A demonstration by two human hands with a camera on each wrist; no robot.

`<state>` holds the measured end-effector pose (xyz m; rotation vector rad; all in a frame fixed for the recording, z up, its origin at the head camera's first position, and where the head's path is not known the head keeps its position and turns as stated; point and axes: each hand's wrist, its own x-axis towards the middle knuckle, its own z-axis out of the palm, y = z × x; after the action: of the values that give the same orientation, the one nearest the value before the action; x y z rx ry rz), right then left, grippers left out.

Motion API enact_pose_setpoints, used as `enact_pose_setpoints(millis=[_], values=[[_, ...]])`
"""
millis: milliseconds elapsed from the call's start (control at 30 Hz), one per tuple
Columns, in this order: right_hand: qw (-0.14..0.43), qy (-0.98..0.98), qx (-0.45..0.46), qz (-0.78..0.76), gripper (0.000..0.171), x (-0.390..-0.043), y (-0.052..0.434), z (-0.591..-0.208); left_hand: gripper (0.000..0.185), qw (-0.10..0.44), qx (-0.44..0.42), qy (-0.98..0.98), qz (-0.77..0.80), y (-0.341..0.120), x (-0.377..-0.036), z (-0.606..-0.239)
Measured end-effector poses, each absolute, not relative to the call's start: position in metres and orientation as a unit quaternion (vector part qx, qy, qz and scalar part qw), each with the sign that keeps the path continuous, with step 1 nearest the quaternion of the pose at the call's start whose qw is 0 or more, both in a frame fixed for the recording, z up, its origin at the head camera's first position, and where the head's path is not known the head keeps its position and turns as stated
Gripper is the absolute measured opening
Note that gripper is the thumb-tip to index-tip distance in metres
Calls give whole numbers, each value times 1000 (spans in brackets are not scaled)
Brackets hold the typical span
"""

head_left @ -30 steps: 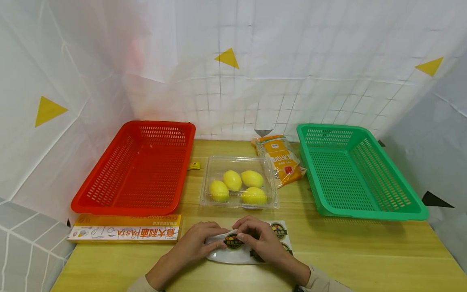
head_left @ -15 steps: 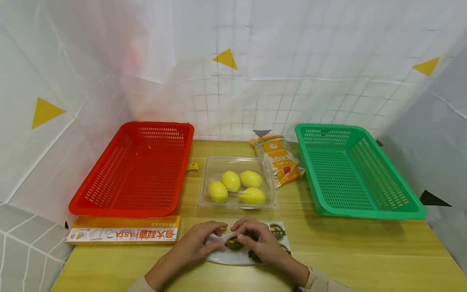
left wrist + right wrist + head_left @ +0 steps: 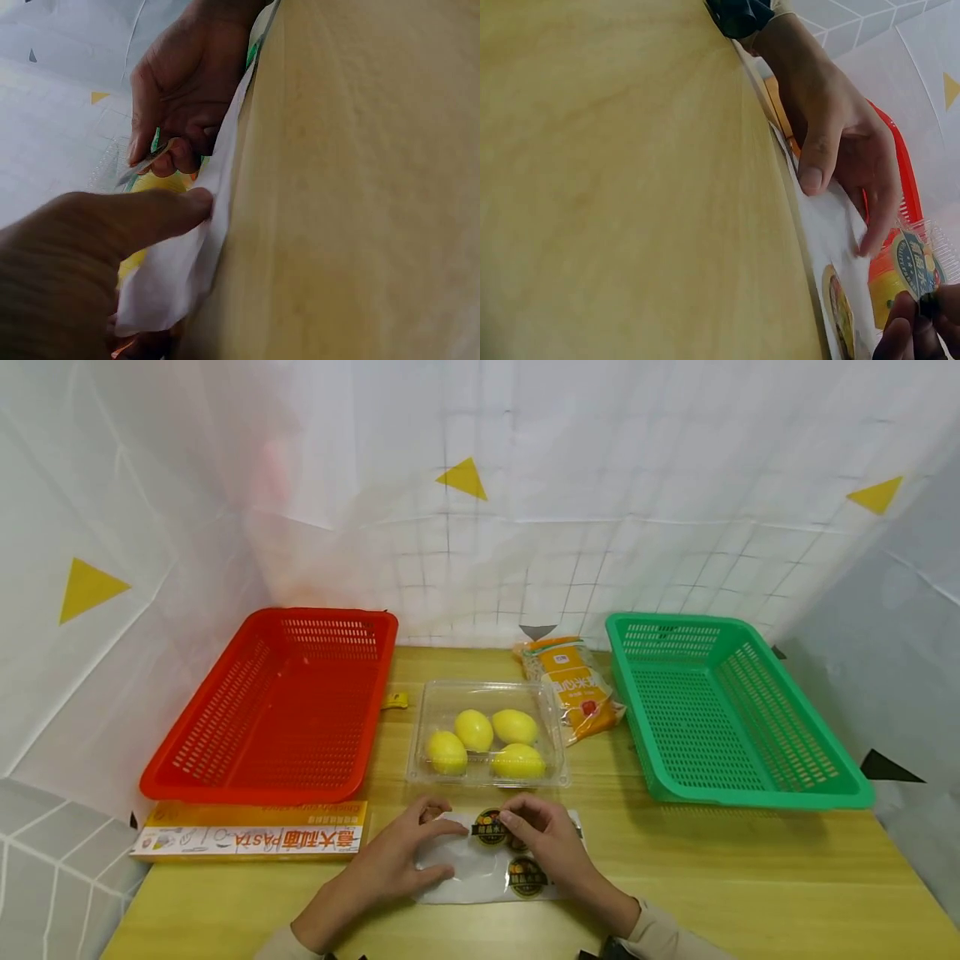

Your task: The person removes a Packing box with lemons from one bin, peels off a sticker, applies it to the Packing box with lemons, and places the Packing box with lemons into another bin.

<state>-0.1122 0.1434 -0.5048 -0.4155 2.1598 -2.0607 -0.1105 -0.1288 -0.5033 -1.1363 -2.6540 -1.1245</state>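
Note:
A round black-and-gold sticker [image 3: 488, 827] is pinched between the thumb and fingers of my right hand [image 3: 553, 843]. In the right wrist view the sticker [image 3: 913, 264] stands up off the sheet. Below it on the table lies a white sticker sheet [image 3: 459, 878], with another round sticker [image 3: 527, 877] on it. My left hand [image 3: 393, 857] is at the sheet's left end, thumb and fingers spread apart; its thumb [image 3: 814, 169] touches the paper. Just behind the hands sits a clear plastic box [image 3: 442, 697] holding several lemons [image 3: 474, 731].
A red basket [image 3: 378, 710] stands at the left, with a pasta box [image 3: 247, 841] in front of it. At the right is a green basket [image 3: 651, 735]. An orange food bag [image 3: 576, 689] leans beside the clear box. A small yellow item [image 3: 395, 700] lies by the red basket.
The sticker has come up off the sheet in my right hand, which has moved slightly right and away from me. My left fingers have spread and moved left.

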Motion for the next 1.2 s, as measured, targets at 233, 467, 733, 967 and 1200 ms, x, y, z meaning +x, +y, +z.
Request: enact_pose_setpoints(millis=[233,467,733,967,1200], values=[[61,705,-120,-697,16,-112,143,-500,35,65,-394,-860,-317,-129,-111,-504],[53,689,-111,-714,17,-108,143,-490,32,106,-415,-852,-300,-124,-107,-498],[10,700,-159,-696,14,-109,143,-470,27,86,-389,-815,-421,-114,-108,-474],[-22,717,-182,-673,12,-119,140,-454,19,39,-308,-800,-513,-101,-115,-452],[-47,715,-195,-669,11,-125,138,-443,6,49,-265,-797,-541,-95,-122,-440]])
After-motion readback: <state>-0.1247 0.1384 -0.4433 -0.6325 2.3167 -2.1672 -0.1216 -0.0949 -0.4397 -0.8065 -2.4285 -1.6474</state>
